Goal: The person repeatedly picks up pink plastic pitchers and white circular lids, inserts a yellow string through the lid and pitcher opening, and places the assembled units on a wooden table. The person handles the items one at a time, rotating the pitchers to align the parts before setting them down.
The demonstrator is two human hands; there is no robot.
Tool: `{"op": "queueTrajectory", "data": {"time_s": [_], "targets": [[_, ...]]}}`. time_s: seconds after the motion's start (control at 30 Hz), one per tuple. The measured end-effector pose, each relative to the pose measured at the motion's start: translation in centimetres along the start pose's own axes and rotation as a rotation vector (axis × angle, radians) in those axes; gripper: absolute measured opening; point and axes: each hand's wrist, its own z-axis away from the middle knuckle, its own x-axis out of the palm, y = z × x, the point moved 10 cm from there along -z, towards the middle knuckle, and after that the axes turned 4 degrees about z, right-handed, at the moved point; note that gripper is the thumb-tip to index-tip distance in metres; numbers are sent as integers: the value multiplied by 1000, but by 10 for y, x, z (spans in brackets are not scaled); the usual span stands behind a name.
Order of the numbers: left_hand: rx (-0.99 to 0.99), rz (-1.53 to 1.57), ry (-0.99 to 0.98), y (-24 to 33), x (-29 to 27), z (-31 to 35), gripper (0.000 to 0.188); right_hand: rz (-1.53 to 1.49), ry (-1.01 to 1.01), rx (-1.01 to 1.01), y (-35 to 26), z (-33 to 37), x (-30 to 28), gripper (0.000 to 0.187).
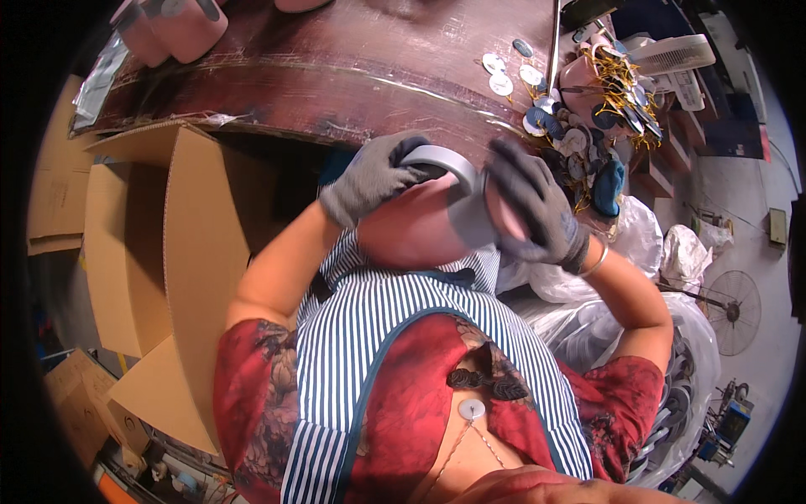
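A pink jug point(411, 225) with a grey collar and a light grey handle point(441, 158) lies tilted on its side in front of my striped apron. My left hand point(378, 178), in a grey work glove, is closed around the handle end nearest it. On the jug's other end, a pink lid point(502, 214) or top shows past the collar. My right hand point(537, 206), also gloved, grips that end, its fingers slightly smeared by motion. The palm side of the right hand is hidden, as is the jug's underside.
Beyond the jug is a dark red table point(336, 76), with several pink vessels point(180, 29) at its far left. Round tags point(501, 82) with yellow strings are heaped at the right. An open cardboard box point(201, 252) stands left; a clear bag of grey parts point(684, 361) lies right, near a fan point(733, 312).
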Motion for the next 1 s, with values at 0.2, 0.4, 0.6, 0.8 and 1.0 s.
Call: {"op": "queueTrajectory", "data": {"time_s": [0.2,0.4,0.6,0.8,1.0], "targets": [[2,47,84,31,1,24,28,530,-155,83,-34,-22,-54,102],[56,-245,376,45,24,35,38,-295,262,413,34,13,2,61],[119,-271,210,41,6,28,37,-248,45,354,39,14,7,74],[-50,226,-160,-3,2,8,38,307,-125,-636,-91,-9,-29,55],[-65,147,102,22,-8,39,30,33,17,-218,-62,-35,-22,49]]}}
